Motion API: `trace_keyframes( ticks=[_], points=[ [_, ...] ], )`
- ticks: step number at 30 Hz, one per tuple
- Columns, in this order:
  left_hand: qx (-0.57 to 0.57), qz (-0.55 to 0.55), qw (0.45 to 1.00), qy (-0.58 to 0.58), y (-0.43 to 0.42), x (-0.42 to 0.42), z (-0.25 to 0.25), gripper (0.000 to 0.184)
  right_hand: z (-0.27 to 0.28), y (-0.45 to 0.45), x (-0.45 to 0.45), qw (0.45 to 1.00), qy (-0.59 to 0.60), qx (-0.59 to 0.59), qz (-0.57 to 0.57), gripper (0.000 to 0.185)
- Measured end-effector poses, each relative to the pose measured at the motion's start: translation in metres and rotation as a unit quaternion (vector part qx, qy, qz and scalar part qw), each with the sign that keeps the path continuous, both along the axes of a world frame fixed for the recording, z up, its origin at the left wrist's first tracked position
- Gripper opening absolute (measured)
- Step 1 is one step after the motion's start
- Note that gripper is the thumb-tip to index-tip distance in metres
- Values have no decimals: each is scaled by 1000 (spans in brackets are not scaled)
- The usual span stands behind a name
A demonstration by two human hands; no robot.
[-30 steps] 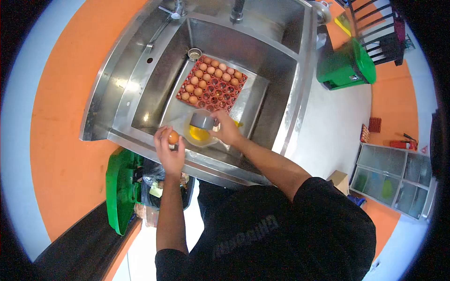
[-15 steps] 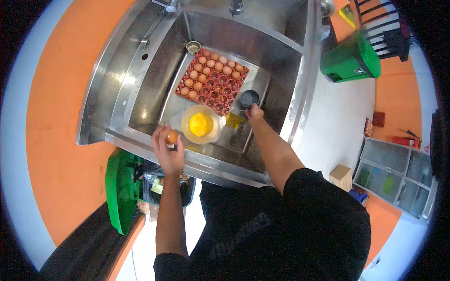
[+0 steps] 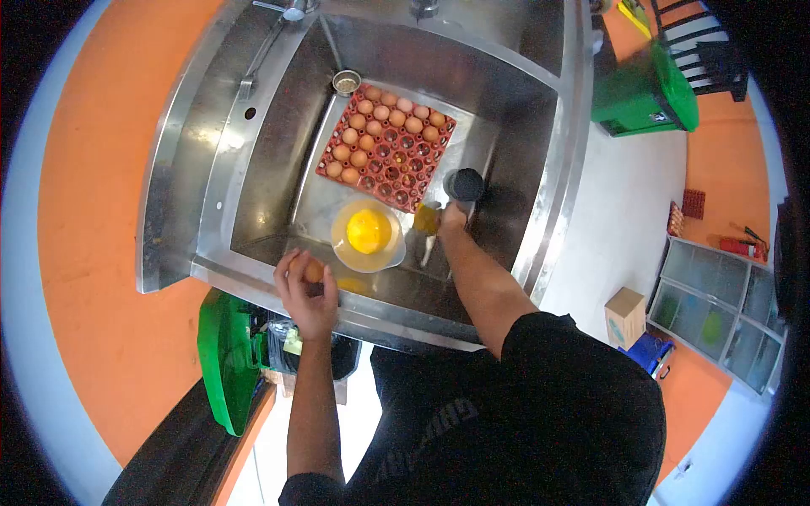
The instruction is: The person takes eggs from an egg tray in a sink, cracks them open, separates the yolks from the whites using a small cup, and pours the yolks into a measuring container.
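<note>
My left hand [image 3: 309,295] is curled around a brown egg [image 3: 314,271] above the sink's front edge. Beside it, inside the sink, a translucent bowl [image 3: 393,253] holds yellow egg yolk [image 3: 369,231]. My right hand [image 3: 453,217] is closed at the near side of a dark, round, cup-like object [image 3: 465,184]; its exact kind is unclear. A yellow patch [image 3: 427,219] shows just left of that hand. Behind the bowl lies a red egg tray [image 3: 395,174], with brown eggs along its back and left side and bare hollows at its front right.
The steel sink [image 3: 527,181] has high walls around these things. A small round metal strainer [image 3: 346,82] sits in its back left corner. Below the front edge stands a bin with an open green lid [image 3: 221,363]. Another green bin [image 3: 645,97] stands at the right.
The view has shifted slightly, so the sink and its contents appear a little further right. My left hand still holds the egg, and my right hand stays at the dark object.
</note>
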State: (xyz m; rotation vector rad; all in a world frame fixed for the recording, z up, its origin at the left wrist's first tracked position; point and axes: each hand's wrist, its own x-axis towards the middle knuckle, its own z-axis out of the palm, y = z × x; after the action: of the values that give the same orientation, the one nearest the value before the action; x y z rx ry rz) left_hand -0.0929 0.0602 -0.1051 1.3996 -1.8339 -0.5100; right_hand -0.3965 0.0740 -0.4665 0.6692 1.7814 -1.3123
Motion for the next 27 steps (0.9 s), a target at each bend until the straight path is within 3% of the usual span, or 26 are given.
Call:
trace_keyframes(
  ticks=[3, 6, 9, 10, 11, 13, 18, 21, 24, 25, 27],
  points=[
    [16, 5, 1000, -2, 0, 2, -2, 46, 5, 22, 28, 991, 8, 61, 116, 27],
    [19, 24, 999, -13, 2, 2, -3, 46, -32, 27, 45, 988, 56, -56, 131, 29],
    [-5, 2, 1000, -30, 2, 4, -2, 47, -3, 5, 36, 922, -204, -319, 87, 31],
    [-5, 0, 999, -32, 3, 4, -2, 48, -19, 7, 38, 928, -32, -285, 238, 31],
    [-7, -2, 999, -33, 2, 4, -1, 48, -54, 12, 38, 900, 149, -200, 358, 31],
    [-13, -2, 999, -33, -1, 3, -1, 48, 0, 4, 30, 973, 27, -76, 217, 30],
    [-2, 7, 1000, -20, 1, 2, 0, 48, -7, 26, 39, 987, -16, 26, 155, 27],
    [10, 15, 1000, 4, 2, 4, -5, 48, -5, 9, 57, 992, -37, -98, 65, 26],
    [3, -2, 1000, -31, 3, 5, -2, 52, 89, -19, 56, 949, -174, -259, 36, 30],
    [-1, -3, 999, -37, 3, 7, -2, 51, 99, -23, 56, 948, -173, -265, 34, 31],
    [-13, -1, 999, -45, 1, 7, -4, 51, 71, -8, 56, 987, 35, -145, 55, 34]
  ],
)
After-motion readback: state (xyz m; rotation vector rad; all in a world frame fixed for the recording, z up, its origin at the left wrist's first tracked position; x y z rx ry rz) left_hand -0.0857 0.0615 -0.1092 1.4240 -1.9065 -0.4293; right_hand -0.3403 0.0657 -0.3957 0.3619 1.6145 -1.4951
